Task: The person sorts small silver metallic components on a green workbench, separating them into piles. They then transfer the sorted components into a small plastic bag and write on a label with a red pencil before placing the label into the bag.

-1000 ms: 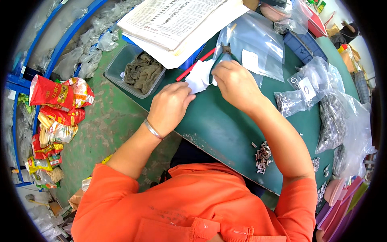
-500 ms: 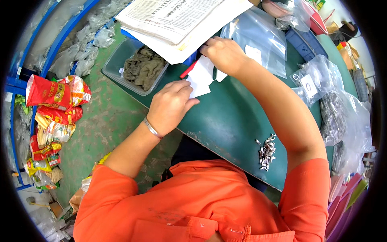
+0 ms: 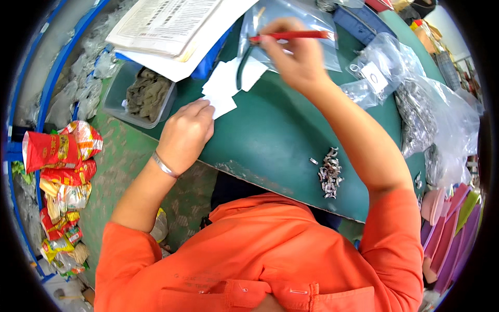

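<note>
My left hand (image 3: 184,132), a silver bangle on its wrist, has its fingers together on the near edge of a white paper slip (image 3: 222,105). More white paper pieces (image 3: 223,78) lie just beyond it, partly overlapping. Raised above the table, my right hand (image 3: 293,54) is closed around a long red pen (image 3: 306,35), held roughly level; motion blurs the fingers. Below that hand, a dark green curved handle (image 3: 241,73) lies across the paper. Its upper end meets the pen in view, so whether they touch is unclear.
A clear tub (image 3: 112,101) with a grey-brown cloth stands left of the papers. A stack of printed sheets (image 3: 161,23) lies behind it. Small metal pieces (image 3: 330,174) are heaped near the front edge. Plastic bags (image 3: 416,114) and a blue bin (image 3: 364,25) stand right.
My right hand has risen from the papers and moved right with the red pen, which lay beside them before. My left hand stays on the paper. The whole view has shifted and turned slightly.
</note>
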### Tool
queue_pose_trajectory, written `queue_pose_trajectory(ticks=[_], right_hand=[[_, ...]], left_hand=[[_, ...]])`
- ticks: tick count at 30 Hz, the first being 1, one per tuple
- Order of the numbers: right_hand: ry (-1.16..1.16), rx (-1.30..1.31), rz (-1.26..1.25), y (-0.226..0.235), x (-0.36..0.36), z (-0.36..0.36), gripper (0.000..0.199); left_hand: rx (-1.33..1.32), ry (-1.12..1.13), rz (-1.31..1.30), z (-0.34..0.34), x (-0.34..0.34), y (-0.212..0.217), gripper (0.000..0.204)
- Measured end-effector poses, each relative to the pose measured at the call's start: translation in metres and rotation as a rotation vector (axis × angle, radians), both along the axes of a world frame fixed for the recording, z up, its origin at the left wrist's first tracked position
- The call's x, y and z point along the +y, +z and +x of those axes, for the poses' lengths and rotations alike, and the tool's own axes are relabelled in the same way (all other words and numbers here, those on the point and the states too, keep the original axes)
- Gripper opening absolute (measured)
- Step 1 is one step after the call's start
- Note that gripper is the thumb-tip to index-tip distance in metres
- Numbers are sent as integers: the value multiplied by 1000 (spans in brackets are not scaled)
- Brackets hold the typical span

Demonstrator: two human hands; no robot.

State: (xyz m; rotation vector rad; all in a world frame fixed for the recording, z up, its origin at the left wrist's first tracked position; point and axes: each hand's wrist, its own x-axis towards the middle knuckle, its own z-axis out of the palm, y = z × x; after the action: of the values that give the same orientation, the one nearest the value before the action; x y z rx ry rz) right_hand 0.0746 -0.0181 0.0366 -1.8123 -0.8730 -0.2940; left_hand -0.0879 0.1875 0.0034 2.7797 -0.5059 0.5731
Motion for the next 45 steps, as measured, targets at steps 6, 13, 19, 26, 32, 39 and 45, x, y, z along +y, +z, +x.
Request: queue_pose_trajectory(ticks=[6,13,19,26,32,39,45], right_hand=[[-142,326,323,8,-109,-80,12],[-418,400,594,-10,-196,-158,15],[-695,367,552,-34,-244,-194,39],[-722,332,574,-40,-280,-230,15],[-798,482,647,-32,-249,-215,20],[-832,376,506,-41,-258,-213,10],[-737,430,406,-46,-259,-218,15]], left_hand=[[56,-68,-50,0,3,12,24],[40,7,33,6,-3,7,26],[-61,77,-10,8,5,-9,31],[-124,158,-195,13,-36,6,32],[-212,-554,-180,34,-186,26,39],[72,-839,-132,34,-288,2,25],[123,-860,-23,16,-274,0,23]])
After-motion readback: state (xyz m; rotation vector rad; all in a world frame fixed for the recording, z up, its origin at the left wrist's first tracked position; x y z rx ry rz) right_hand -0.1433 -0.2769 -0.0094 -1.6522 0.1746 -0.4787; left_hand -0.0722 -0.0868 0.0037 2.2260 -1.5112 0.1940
